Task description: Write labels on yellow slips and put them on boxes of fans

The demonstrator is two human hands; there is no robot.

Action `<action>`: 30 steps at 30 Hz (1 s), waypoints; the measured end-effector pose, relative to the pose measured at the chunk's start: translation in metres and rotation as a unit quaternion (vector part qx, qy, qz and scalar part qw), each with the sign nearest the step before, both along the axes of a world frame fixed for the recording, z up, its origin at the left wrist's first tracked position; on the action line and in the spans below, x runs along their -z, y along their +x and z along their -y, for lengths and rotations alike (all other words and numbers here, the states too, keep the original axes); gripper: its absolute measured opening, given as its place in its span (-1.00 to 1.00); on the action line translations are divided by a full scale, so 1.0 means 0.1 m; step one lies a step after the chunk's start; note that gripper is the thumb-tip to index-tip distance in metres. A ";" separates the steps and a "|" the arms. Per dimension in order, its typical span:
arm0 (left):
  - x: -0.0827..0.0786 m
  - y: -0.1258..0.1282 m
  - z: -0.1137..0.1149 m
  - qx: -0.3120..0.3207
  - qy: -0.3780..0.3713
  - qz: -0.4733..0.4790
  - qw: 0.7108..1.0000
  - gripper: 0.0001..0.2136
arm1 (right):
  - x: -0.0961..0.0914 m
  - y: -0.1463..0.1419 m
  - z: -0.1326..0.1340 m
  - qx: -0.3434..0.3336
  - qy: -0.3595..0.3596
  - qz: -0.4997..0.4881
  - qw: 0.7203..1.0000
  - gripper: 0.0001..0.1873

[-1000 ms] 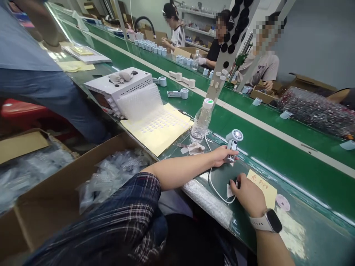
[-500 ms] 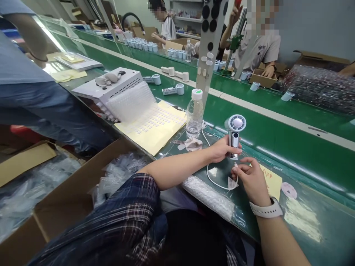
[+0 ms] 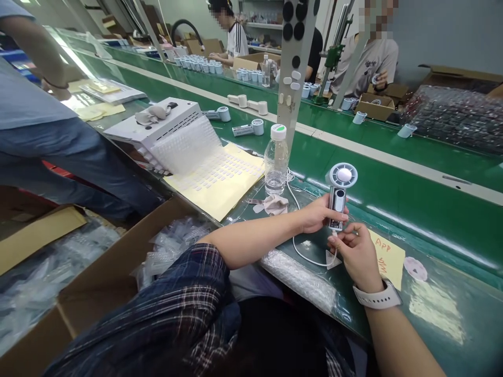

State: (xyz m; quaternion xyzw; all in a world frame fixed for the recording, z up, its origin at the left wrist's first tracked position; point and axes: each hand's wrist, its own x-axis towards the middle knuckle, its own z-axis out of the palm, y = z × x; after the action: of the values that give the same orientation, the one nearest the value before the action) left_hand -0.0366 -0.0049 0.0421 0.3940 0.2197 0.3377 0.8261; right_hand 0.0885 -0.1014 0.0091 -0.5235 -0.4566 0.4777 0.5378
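Observation:
My left hand point(image 3: 317, 213) is wrapped round the handle of a small handheld fan point(image 3: 338, 201), which stands upright with its round pale-blue head on top. Just below it, my right hand point(image 3: 353, 251) pinches the plug of a white charging cable point(image 3: 302, 256). The plug's tip is at the bottom end of the fan's handle; whether it sits fully inside I cannot tell. From my right hand the cable loops left over the green bench and up behind my left wrist. A pale strap goes round my right wrist.
A water bottle point(image 3: 275, 162) and a crumpled cloth point(image 3: 275, 204) stand left of my hands. Beyond lie a yellow sticker sheet point(image 3: 223, 196) and a white metal box point(image 3: 157, 123). A conveyor belt point(image 3: 377, 173) carries more fans. Co-workers are across the belt and at left.
My right hand has brought the cable plug up against the bottom of the fan's handle; a gap showed there before. The fan has shifted slightly right in view.

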 end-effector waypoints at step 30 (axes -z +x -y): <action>0.06 0.15 0.22 -0.135 -0.050 0.068 0.987 -0.44 | 0.03 -0.10 0.05 0.153 0.056 -0.056 0.985 -0.44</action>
State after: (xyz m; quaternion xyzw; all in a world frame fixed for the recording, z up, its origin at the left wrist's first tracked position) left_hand -0.0219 -0.0272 0.0358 0.2947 0.2308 0.4605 0.8049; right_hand 0.0789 -0.1065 0.0063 -0.5288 -0.3664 0.3921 0.6576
